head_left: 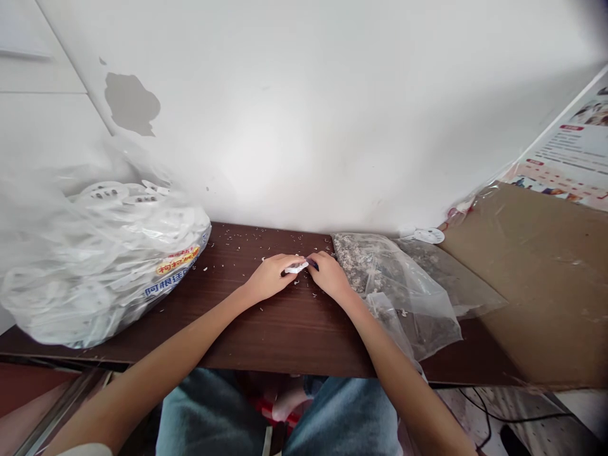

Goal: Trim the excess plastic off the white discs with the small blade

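Observation:
My left hand (pixel 270 277) is closed on a small flat white plastic piece (pixel 296 268), held just above the brown table (pixel 285 342). Right beside it, my right hand (pixel 329 275) has its fingers closed on a small dark object (pixel 312 263) that meets the edge of the white piece. Most of that dark object is hidden by the fingers, so its kind is unclear. Thin white shavings (pixel 314 293) are scattered around and beyond both hands.
On the left stands a big clear plastic bag (pixel 95 278) full of white plastic parts. Clear bags (pixel 403 278) with greyish-white scraps lie to the right, near a white disc-shaped part (pixel 429 235) and a cardboard box (pixel 546 272). A white wall (pixel 304 126) rises behind the table.

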